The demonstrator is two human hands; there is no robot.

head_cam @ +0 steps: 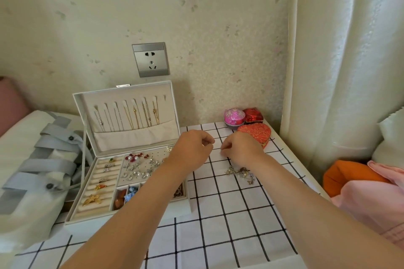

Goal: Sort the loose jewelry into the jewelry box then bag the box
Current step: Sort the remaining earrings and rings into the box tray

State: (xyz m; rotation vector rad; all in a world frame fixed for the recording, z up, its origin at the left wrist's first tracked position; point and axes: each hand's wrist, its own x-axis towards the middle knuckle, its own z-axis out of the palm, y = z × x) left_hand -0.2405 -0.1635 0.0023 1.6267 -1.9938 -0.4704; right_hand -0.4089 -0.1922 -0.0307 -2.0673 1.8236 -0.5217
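A white jewelry box (pixel 83 209) stands open at the left of the checked tablecloth, with chains hanging in its lid (pixel 131 116) and rings, earrings and beads in its tray. A small pile of loose jewelry (pixel 240 173) lies on the cloth to the right of the box. Above the cloth, just beyond the box's right corner, my left hand (pixel 192 148) and my right hand (pixel 240 148) are close together with fingers curled. They seem to pinch a small, thin piece between them; it is too fine to make out.
A grey-strapped white bag (pixel 39 159) lies left of the box. A pink round tin (pixel 234 117), a red box (pixel 253 114) and a red heart-shaped box (pixel 255 132) stand at the back right. A wall socket (pixel 150 59) is behind; curtain and clothing are on the right.
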